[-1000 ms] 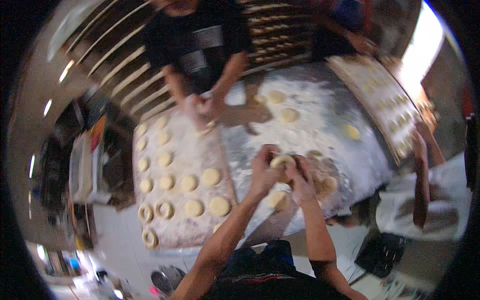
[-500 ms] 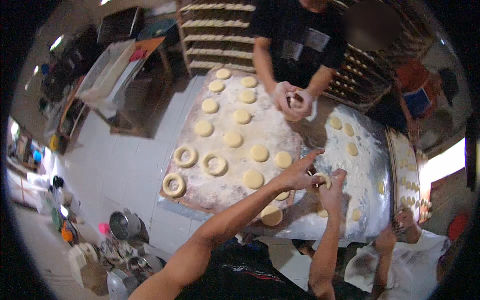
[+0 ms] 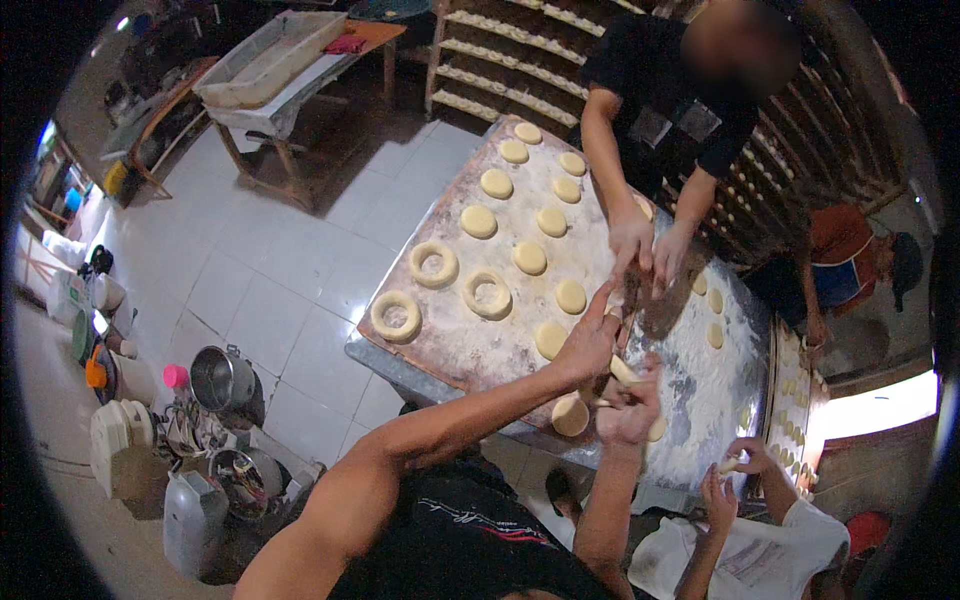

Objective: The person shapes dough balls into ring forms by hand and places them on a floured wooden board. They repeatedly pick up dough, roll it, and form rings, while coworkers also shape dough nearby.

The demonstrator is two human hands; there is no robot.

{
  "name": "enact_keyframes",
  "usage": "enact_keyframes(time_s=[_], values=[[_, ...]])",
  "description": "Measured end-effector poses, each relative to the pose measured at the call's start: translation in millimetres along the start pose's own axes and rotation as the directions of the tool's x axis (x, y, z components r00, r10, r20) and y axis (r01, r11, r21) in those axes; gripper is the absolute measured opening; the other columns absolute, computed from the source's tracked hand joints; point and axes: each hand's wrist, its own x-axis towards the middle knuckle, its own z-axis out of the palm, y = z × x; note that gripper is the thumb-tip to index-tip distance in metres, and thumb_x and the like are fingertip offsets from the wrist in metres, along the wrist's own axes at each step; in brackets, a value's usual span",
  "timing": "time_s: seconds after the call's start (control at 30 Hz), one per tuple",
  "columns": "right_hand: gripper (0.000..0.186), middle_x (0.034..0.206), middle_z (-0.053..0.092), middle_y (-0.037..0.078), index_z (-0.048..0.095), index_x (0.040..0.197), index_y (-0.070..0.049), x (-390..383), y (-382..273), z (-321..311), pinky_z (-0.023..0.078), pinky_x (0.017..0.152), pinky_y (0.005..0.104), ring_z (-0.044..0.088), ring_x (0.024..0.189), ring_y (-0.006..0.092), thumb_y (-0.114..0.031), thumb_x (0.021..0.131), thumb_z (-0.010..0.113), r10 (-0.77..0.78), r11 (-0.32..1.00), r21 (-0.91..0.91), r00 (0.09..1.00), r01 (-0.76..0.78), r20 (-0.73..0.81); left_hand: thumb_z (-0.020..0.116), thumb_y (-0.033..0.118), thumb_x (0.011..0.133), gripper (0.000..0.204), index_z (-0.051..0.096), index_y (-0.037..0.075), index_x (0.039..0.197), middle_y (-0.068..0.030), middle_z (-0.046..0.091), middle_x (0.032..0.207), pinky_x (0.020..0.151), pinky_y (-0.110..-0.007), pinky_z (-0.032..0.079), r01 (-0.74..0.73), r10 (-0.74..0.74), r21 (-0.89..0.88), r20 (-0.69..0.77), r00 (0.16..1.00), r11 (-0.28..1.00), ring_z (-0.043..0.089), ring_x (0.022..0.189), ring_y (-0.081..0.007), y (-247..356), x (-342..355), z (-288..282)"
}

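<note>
"Dough is up off the board there, isn't it?"

"Yes, a pale piece of it, between the wearer's 2 hands, near the right edge of the floury board."

"What is each hand doing?"

"The right hand is blurred, but its fingers are curled round the dough. The left hand is at the dough's upper end with its index finger stretched out. I can't tell whether it grips."

"And on the board?"

"3 rings sit toward the left corner in a loose triangle, each with a wide hole. Flat rounds lie in rough rows over much of the rest."

"What's under it?"

"A metal table. Its right part is dusted with flour and has some pale pieces on it."

"Who else is there?"

"A co-worker in black leans in from the far side, both hands low by the board's right edge, fingers pointing down. A co-worker in white, at the lower right, holds a small pale lump."

"And over on the left?"

"A steel pot and a pale jug, close together."
</note>
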Motion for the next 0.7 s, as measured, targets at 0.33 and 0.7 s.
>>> enact_keyframes(time_s=[0.33,0.7], values=[[0.027,0.098,0.055,0.008,0.042,0.111,-0.011,-7,4,9,0.048,0.075,0.0329,0.057,0.081,0.0175,-0.021,0.086,0.044,0.248,0.967,-0.095,0.954,-0.235,0.168,0.043,0.013,0.096,0.051,0.032,0.012,0.146,-0.0083,0.057,0.08,0.061,-0.033,0.047,-0.563,0.614,0.333,-0.067,0.786,0.757,0.054,0.064,-0.0193,-10,-45,-17],[0.049,0.096,0.053,0.008,0.039,0.107,-0.01,-7,33,17,0.05,0.068,0.0349,0.057,0.075,0.0193,-0.057,0.099,0.028,0.286,0.919,0.036,0.729,-0.392,0.622,0.038,0.013,0.099,0.048,0.03,0.009,0.145,-0.0125,0.054,0.079,0.069,-0.037,0.046,-0.436,0.539,0.515,-0.061,0.84,0.738,0.053,0.069,-0.0232,11,-75,-52]])
